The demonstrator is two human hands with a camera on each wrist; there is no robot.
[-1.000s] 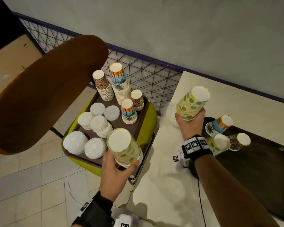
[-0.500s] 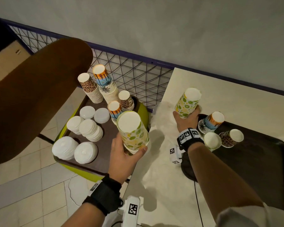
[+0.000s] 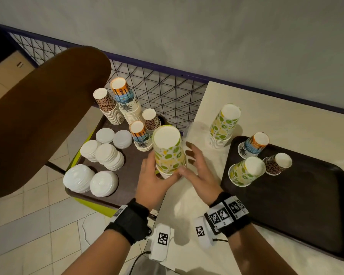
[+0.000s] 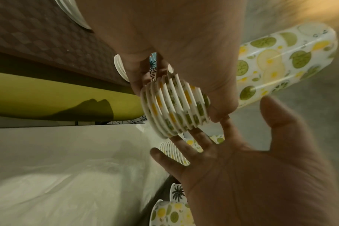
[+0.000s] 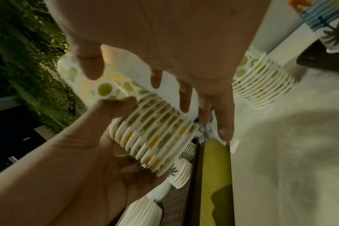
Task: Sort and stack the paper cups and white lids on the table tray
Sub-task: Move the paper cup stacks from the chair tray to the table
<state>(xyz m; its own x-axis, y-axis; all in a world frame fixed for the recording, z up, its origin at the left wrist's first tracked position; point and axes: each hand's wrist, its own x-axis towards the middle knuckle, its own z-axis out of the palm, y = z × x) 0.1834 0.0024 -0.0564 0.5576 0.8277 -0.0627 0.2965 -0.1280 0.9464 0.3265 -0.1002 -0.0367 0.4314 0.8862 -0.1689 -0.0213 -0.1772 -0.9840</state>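
My left hand (image 3: 154, 172) grips a stack of lemon-print paper cups (image 3: 168, 153) upside down, by its lower rims (image 4: 176, 107), over the table's left edge. My right hand (image 3: 195, 165) is open beside that stack, with straight, spread fingers (image 5: 186, 99) against its side. A second lemon-print stack (image 3: 224, 126) stands alone on the cream table. On the dark table tray (image 3: 306, 205) stand a palm-print cup (image 3: 253, 144), a lemon-print cup (image 3: 245, 171) and a leopard-print cup (image 3: 277, 163), all upside down.
A brown tray (image 3: 127, 175) on a green chair to the left holds a leopard-print stack (image 3: 106, 106), a palm-print stack (image 3: 125, 100), two short stacks and several piles of white lids (image 3: 105, 153). The brown chair back (image 3: 38, 120) looms at left; a wire fence runs behind.
My left hand carried its lemon-print stack from over the chair tray to the table edge. My right hand let go of its stack on the table and came back beside the left-hand stack.
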